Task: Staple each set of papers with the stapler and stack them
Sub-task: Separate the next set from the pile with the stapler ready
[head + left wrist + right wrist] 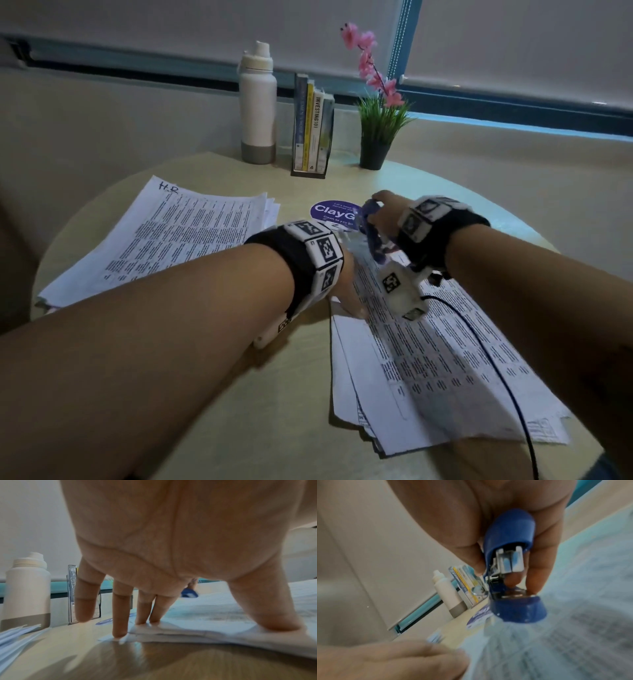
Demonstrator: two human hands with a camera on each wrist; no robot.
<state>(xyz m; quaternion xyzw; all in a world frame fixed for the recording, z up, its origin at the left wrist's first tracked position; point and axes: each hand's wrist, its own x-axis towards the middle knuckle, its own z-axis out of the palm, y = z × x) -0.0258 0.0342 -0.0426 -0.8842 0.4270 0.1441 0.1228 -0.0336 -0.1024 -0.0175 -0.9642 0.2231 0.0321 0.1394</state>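
A blue stapler (510,566) sits in my right hand (380,219), thumb and fingers curled round it, its mouth gaping over the far corner of a printed paper set (445,359). The same stapler (371,229) shows in the head view just past my left wrist. My left hand (154,574) lies flat with straight, spread fingers (120,615) pressing the near left edge of that paper set (214,618). A second stack of printed papers (178,233) lies at the table's left.
At the back of the round beige table (239,394) stand a white bottle (257,102), a small rack of books (312,126) and a potted plant with pink flowers (376,116). A purple round sticker (334,210) lies mid-table. A black cable (493,359) crosses the papers.
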